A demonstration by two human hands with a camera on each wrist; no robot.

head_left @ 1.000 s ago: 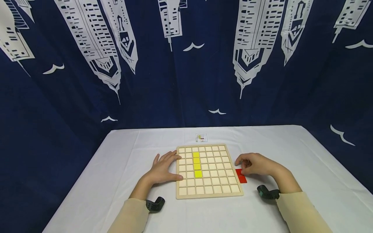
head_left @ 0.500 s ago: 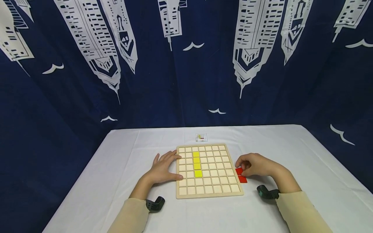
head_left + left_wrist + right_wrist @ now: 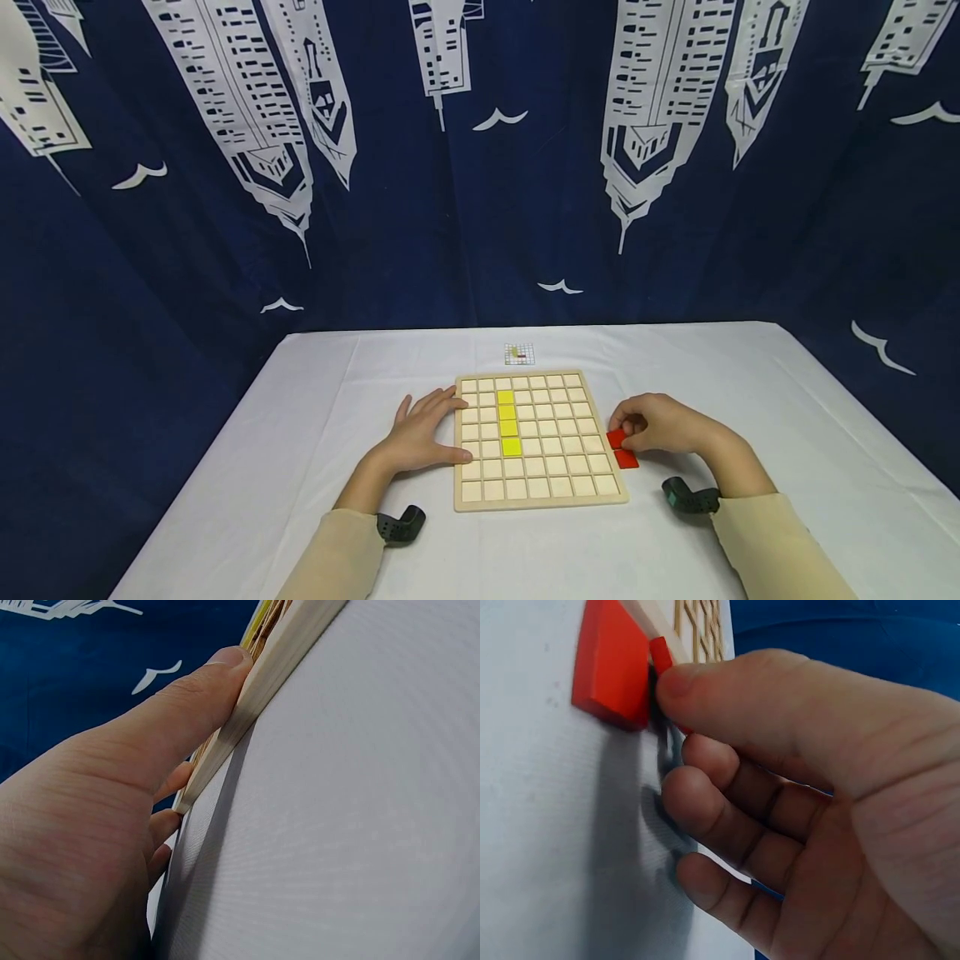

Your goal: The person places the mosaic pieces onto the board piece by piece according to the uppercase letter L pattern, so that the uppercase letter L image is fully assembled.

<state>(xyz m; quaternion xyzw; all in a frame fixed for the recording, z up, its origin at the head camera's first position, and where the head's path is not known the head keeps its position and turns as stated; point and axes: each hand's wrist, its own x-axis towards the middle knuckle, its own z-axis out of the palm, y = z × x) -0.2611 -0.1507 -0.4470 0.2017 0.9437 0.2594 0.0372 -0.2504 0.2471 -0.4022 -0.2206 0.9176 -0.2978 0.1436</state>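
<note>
A square wooden grid board (image 3: 540,505) lies on the table, with several yellow tiles (image 3: 509,427) in one column. My left hand (image 3: 416,440) rests at the board's left edge, thumb and index fingertip over the rim and fingers spread. The left wrist view shows that thumb lying on top of the wooden rim (image 3: 232,731). Beside the board's right edge, my right hand (image 3: 662,423) pinches a red tile (image 3: 661,652) between thumb and index finger, which partly hide it. A second red tile (image 3: 627,459) lies just nearer, apart from the hand.
Behind the board lies a small printed card (image 3: 519,354) with a coloured grid pattern. White cloth covers the table (image 3: 225,500). A dark blue curtain (image 3: 480,208) with white prints hangs behind it.
My right hand has shifted very slightly right, and the red tiles have shifted a little with it. The left hand and the board stay in place.
</note>
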